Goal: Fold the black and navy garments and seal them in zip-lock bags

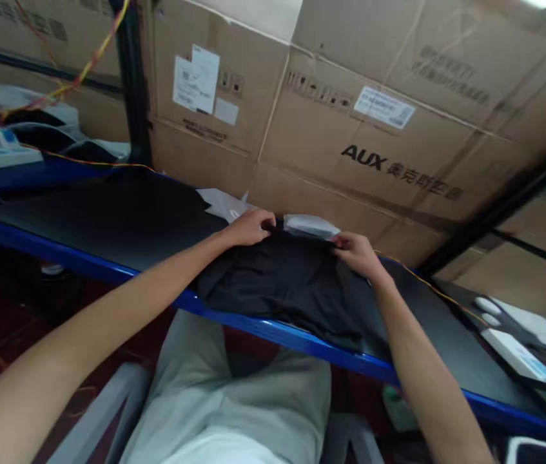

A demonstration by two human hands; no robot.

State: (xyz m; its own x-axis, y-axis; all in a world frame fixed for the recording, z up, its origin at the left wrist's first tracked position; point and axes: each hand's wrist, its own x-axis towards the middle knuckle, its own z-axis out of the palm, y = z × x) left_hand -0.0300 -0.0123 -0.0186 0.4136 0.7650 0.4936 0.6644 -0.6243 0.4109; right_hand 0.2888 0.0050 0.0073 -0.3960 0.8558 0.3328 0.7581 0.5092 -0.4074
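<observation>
A piece of black fabric [287, 283], perhaps a garment, lies spread on the dark shelf top in front of me, its near edge reaching the blue rim. My left hand [252, 227] pinches its far edge on the left. At the far right corner, my right hand [354, 251] grips the same edge between thumb and fingers. Behind the cloth, a white plastic bag [309, 224] lies between the two hands. Another whitish plastic piece [224, 205] sits just beyond my left hand. What exact kind of garment it is cannot be made out.
Large cardboard boxes [331, 129] stand stacked behind the shelf [108, 206]. Black metal posts [132, 84] rise at left and right. A thin red-yellow wire [93, 61] hangs at upper left and runs along the back. White boxes [517, 354] and bags lie at right.
</observation>
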